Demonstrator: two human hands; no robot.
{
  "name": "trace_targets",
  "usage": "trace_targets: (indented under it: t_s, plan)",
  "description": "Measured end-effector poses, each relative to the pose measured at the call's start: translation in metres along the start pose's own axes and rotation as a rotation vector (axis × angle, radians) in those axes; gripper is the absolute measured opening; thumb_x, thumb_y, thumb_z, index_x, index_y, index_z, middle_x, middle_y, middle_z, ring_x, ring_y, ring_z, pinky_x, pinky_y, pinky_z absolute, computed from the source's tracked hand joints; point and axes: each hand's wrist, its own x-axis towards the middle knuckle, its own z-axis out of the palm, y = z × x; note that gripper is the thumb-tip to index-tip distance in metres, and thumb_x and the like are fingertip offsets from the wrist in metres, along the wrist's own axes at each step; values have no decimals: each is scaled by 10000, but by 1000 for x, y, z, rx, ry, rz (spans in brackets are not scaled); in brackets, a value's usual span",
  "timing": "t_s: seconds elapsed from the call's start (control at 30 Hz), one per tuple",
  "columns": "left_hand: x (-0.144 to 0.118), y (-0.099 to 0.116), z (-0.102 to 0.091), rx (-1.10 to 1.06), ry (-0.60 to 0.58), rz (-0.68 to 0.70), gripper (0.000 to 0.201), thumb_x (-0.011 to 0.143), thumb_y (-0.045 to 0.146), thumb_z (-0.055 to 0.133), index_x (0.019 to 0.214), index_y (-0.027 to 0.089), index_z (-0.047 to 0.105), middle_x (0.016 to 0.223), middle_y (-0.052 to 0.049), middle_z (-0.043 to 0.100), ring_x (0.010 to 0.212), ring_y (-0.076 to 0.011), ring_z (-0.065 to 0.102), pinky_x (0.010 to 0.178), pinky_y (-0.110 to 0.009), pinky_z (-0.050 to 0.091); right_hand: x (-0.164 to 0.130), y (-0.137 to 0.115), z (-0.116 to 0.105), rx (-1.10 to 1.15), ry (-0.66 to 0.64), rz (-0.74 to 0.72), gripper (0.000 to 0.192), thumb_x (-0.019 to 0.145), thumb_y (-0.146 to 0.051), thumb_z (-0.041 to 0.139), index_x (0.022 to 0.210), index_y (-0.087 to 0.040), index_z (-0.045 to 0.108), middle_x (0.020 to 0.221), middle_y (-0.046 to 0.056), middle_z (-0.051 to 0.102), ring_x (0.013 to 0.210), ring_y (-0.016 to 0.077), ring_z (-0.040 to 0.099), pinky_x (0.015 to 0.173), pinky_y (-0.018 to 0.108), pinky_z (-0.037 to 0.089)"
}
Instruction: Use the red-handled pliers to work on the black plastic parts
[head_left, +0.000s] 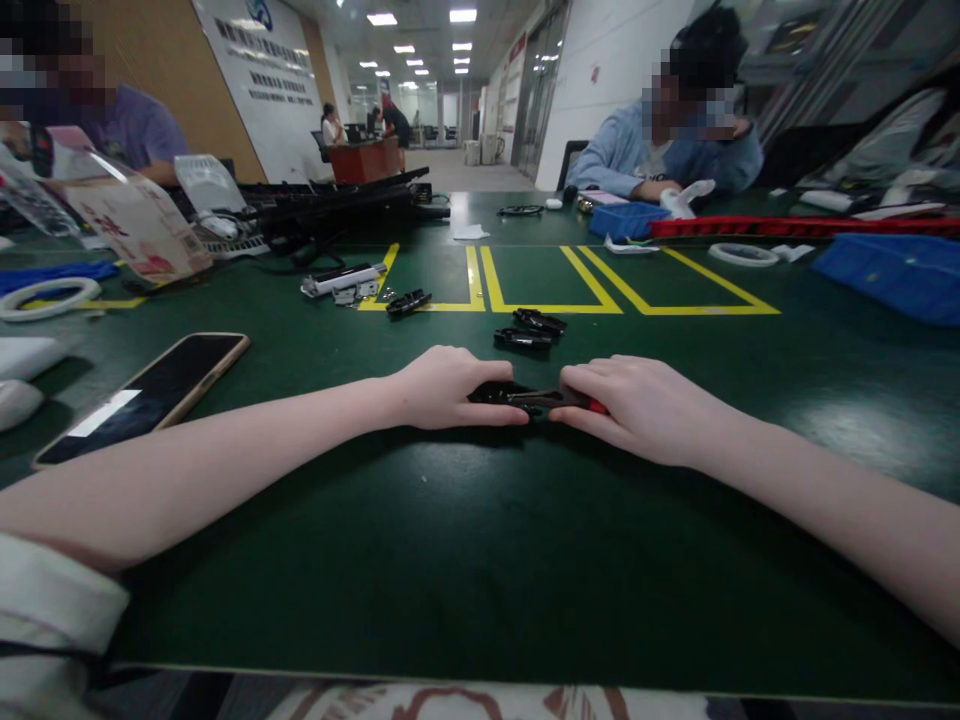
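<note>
My left hand (439,390) is closed around a small black plastic part (493,393), thumb below and fingers above. My right hand (637,405) grips pliers (553,398); a bit of red handle shows under the fingers. The pliers' metal jaws point left and meet the black part, though the exact contact is too small to make out. Just beyond the hands lie two similar black parts (523,339), close together. Another black part (409,302) rests farther left, beside a white-and-grey piece (345,281) with small metal bits.
A phone (161,385) lies to the left of my forearm. Yellow tape (551,308) marks boxes on the green table (480,580). Blue bins (892,275) and a red strip (750,228) are at right. Black long parts (345,205) are piled at the back left. Two people sit across.
</note>
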Motion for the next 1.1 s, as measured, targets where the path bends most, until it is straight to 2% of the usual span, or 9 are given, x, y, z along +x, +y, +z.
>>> trace_targets:
  t_s: [0.3,0.57,0.77,1.1]
  plan:
    - [0,0,1,-24,4,-8,475,940,623,494,948,167,626,671,9,621,534,-119,521,516,-228,307,1,-3,-2,8,-5,20,396,950,-562,383,814,-221,530,770,73,646,673,237,595,618,361,420]
    - [1,0,0,-27,-14,-19,497,940,641,474,959,169,627,662,11,614,533,-122,518,508,-233,300,1,2,-1,13,53,-41,416,959,-572,383,799,-223,544,752,70,657,647,219,584,599,345,411]
    - [1,2,-1,10,-23,-24,494,938,638,474,959,169,627,651,9,607,529,-126,511,512,-235,294,0,3,-1,7,46,-41,452,960,-603,362,798,-223,546,746,71,653,650,229,592,604,352,408]
    - [0,1,0,15,-13,-19,498,927,647,485,924,167,619,642,15,594,532,-122,500,512,-234,286,-3,3,1,4,62,-54,385,953,-550,418,798,-224,551,752,67,662,652,225,595,603,350,415]
